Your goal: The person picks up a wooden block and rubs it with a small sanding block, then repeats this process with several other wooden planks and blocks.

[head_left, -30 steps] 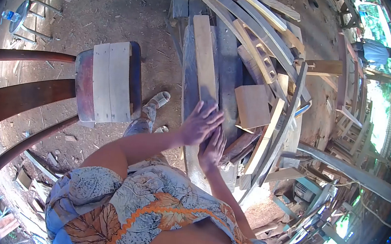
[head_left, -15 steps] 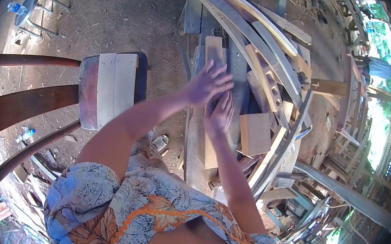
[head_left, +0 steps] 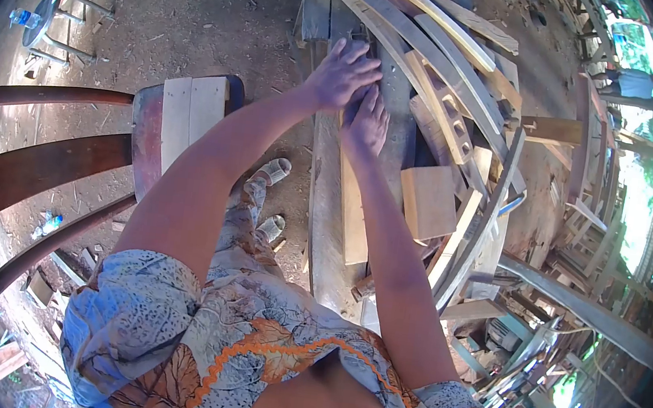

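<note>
A person leans over a cluttered desk [head_left: 322, 228] of timber, both arms stretched forward. The left hand [head_left: 340, 72] lies flat with fingers spread, palm down on the far end of a pale plank [head_left: 352, 207] that runs lengthwise back toward the body. The right hand [head_left: 366, 121] sits just beside and slightly nearer than the left, fingers straight and together, also pressing flat on the same plank; neither hand curls around anything. Whether something thin lies beneath the palms cannot be told. To the right of the right hand rests a square wooden block [head_left: 426, 202], and beyond both hands fans a stack of long curved wooden slats [head_left: 434, 39]. To the left of the left hand stands a dark wooden chair [head_left: 49, 164] with two pale boards [head_left: 189, 120] laid across its seat, on a dirt floor [head_left: 203, 13] strewn with chips. Below the left forearm, the person's sandalled feet [head_left: 269, 197] show beside the desk. Far left, a plastic bottle [head_left: 24, 18] stands on a small stool [head_left: 61, 21].
</note>
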Tool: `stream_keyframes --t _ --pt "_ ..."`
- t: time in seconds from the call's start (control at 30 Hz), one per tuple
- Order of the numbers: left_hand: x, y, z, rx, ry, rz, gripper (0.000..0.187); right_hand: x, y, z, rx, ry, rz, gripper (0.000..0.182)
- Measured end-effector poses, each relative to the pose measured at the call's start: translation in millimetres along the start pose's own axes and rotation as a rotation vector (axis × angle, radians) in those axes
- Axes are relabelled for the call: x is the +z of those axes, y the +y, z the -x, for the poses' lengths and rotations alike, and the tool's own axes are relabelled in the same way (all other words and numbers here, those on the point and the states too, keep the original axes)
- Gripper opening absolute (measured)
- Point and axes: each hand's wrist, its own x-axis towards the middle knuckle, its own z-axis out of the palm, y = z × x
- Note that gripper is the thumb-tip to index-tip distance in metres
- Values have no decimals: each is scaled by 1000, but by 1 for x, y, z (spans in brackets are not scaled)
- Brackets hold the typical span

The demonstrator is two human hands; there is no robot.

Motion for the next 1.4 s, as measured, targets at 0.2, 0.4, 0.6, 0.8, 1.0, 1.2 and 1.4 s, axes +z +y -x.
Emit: stream_keyframes --t 0.2,0.4,0.6,0.8,1.0,1.2,1.4 --pt "5 136 106 34 28 139 45 -43 27 172 -14 -9 -68 68" --pt "11 231 178 9 -22 272 48 -65 39 292 -55 60 64 61" --pt "11 213 173 65 -35 330 50 -56 42 280 10 -38 18 71" --pt "-3 99 89 4 -151 132 65 -38 12 134 -93 7 16 68" --pt "-22 -39 -11 -24 -54 -18 54 13 -19 -39 -109 63 32 66" --pt "-7 -65 -35 -56 -6 -56 47 13 -21 -73 -39 -8 -40 67" --pt "-8 0 7 -6 15 -26 47 6 1 1 -82 76 -14 65"
